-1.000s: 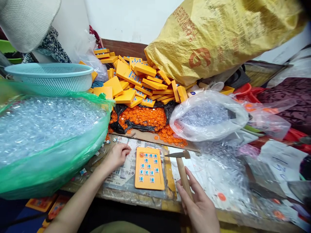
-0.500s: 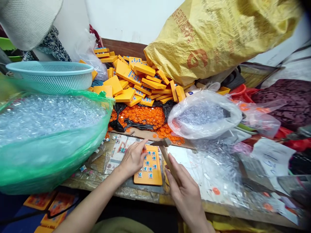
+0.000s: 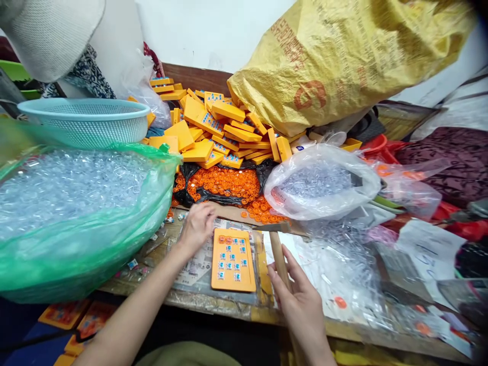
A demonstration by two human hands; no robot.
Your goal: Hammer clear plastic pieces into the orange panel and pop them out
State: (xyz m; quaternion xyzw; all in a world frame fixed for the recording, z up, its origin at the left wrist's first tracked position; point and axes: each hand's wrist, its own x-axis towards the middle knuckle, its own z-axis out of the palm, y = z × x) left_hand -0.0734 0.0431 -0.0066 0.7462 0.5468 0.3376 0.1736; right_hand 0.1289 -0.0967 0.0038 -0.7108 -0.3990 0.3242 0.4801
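Note:
An orange-yellow panel [image 3: 233, 282] lies flat on the worktop in front of me, set with several small blue-and-clear parts. Two orange caps [image 3: 224, 239] sit in its upper left corner. My left hand [image 3: 196, 229] hovers just left of the panel's top, fingers curled together; whatever they hold, if anything, is hidden. To the right of the panel, my right hand [image 3: 299, 300] grips a hammer [image 3: 280, 256] by its wooden handle, with the dark metal head raised away from the panel.
Loose orange caps [image 3: 224, 183] fill a black bag behind the panel, beneath a heap of orange panels [image 3: 198, 152]. A green bag [image 3: 152, 213] of clear pieces stands left, below a blue basket [image 3: 91, 109]. At right is a white bag [image 3: 274, 195] of clear pieces.
My left hand has lifted off the panel's upper left and moved left and up, revealing two orange caps. My right hand has shifted the hammer right, away from the panel.

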